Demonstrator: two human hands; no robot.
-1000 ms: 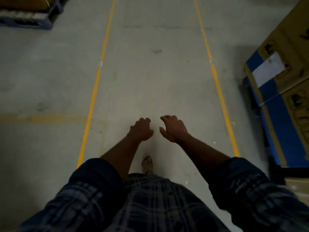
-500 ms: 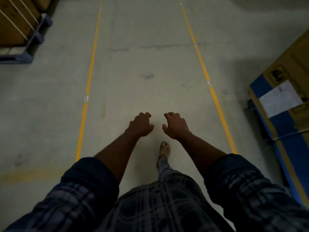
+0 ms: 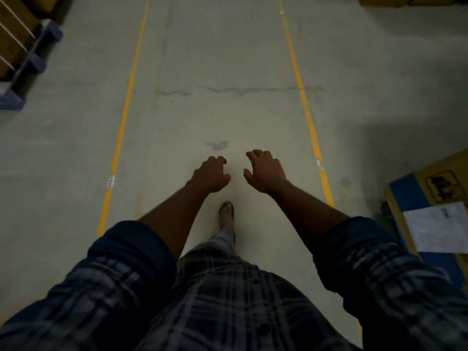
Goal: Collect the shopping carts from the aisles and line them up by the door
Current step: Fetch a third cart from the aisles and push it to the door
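No shopping cart shows in this view. My left hand [image 3: 210, 174] and my right hand [image 3: 264, 171] hang side by side in front of me over the bare concrete floor, palms down. The fingers of both are loosely curled and apart, and neither hand holds anything. One sandalled foot [image 3: 226, 214] steps forward just below the hands. My rolled-up plaid sleeves fill the bottom of the frame.
Two yellow floor lines [image 3: 126, 105] [image 3: 307, 115] border the lane I stand in. A blue pallet with cardboard boxes [image 3: 22, 59] stands at the far left. A blue-and-brown carton with a white label [image 3: 430, 214] sits at the right edge. More boxes [image 3: 405, 0] show at top right.
The floor has slid toward me: the stain and crack are closer, the right carton has dropped lower in view, the left pallet has come nearer. My feet changed stride; both hands stay empty.
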